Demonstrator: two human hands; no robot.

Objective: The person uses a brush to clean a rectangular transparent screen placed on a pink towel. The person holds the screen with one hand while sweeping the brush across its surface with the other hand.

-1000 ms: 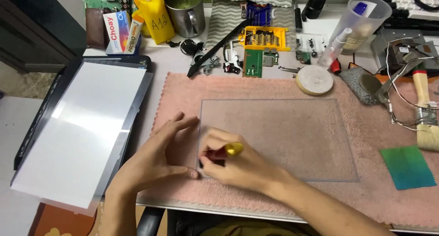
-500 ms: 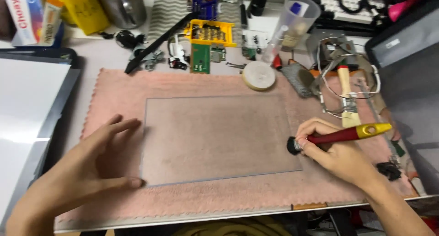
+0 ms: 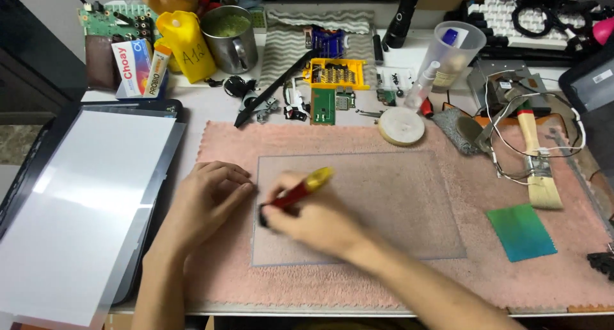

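Observation:
A clear glass sheet (image 3: 396,202) lies flat on a pink cloth mat (image 3: 486,285). My right hand (image 3: 313,221) grips a red tool with a yellow end (image 3: 300,190), its dark tip pressed near the sheet's left edge. My left hand (image 3: 201,205) rests with fingers curled on the mat, touching the sheet's left edge just beside the tool's tip.
A white panel in a dark frame (image 3: 77,208) lies to the left. Behind the mat are a tape roll (image 3: 401,125), a yellow bit case (image 3: 337,73), a metal mug (image 3: 227,39) and a plastic cup (image 3: 453,52). A brush (image 3: 537,164) and a green card (image 3: 521,231) lie at right.
My right hand has carried the red tool from the sheet's right edge back to its left edge. My left hand has curled its fingers and stays at the left edge.

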